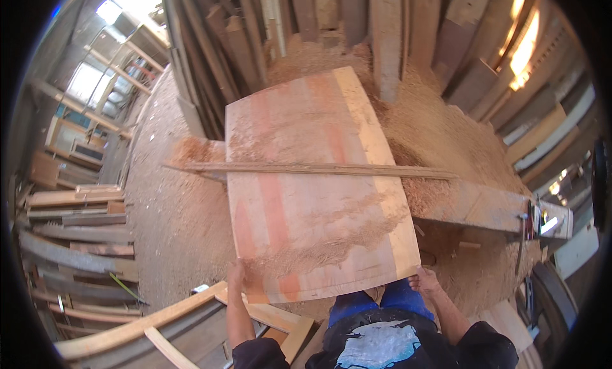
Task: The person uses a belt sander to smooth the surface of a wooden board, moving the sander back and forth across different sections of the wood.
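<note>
In front of me is a wide wooden panel [312,222] with pale, pink and yellowish stripes and bands of sawdust across its face. My left hand [236,271] is closed on its near left corner, the fingers partly hidden by the edge. At the near right corner, my right hand [423,280] grips the edge with curled fingers. A long thin wooden strip [319,169] runs crosswise over the middle of the panel and sticks out past both sides. Whether it touches the panel I cannot tell.
A long machine bed or beam [484,206] strewn with shavings extends right from under the panel. Boards [389,37] lean upright at the far side. Stacked timber [83,248] lies left, and a wooden frame [191,318] stands by my left arm. Sawdust covers the floor [172,222].
</note>
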Demonstrator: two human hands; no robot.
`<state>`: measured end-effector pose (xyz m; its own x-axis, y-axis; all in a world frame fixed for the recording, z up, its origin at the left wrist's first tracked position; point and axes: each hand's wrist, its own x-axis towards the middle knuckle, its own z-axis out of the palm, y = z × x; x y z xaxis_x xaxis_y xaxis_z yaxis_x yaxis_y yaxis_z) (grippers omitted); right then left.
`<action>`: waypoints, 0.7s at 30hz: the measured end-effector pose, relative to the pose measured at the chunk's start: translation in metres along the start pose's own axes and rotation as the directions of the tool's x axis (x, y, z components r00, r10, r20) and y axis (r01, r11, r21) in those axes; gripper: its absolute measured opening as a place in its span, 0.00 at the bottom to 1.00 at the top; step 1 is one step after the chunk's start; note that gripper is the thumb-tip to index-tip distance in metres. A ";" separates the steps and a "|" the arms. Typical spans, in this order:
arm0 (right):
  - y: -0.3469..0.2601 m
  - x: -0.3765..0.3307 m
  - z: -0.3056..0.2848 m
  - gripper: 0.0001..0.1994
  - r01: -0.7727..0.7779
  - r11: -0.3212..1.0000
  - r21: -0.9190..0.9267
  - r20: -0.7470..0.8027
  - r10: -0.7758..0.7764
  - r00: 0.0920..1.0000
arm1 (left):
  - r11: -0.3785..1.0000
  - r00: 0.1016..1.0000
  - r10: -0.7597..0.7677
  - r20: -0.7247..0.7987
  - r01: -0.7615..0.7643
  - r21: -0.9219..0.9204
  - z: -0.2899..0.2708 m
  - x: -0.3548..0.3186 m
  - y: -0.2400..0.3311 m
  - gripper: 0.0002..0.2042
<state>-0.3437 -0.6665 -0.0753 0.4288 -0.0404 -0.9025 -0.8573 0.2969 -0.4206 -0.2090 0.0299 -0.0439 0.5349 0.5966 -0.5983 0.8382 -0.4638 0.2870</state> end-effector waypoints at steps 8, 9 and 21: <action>0.033 -0.001 0.098 0.18 0.046 0.869 0.493 -0.110 0.009 0.994 | 0.934 0.963 0.270 0.005 -0.260 -0.247 0.036 0.054 0.048 0.43; 0.032 -0.001 0.101 0.17 0.082 0.888 0.453 -0.128 -0.026 0.991 | 0.909 0.963 0.267 -0.043 -0.266 -0.321 0.033 0.046 0.047 0.43; -0.029 0.034 0.047 0.15 0.427 0.895 0.131 -0.517 -0.306 0.800 | 0.877 0.970 0.186 -0.159 -0.236 -0.418 0.100 -0.041 0.044 0.37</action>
<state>-0.2909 -0.6317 -0.0898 0.4576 -0.6162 -0.6410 -0.5467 0.3735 -0.7494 -0.2044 -0.0804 -0.0819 0.6912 0.5963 -0.4082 0.6531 -0.2738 0.7060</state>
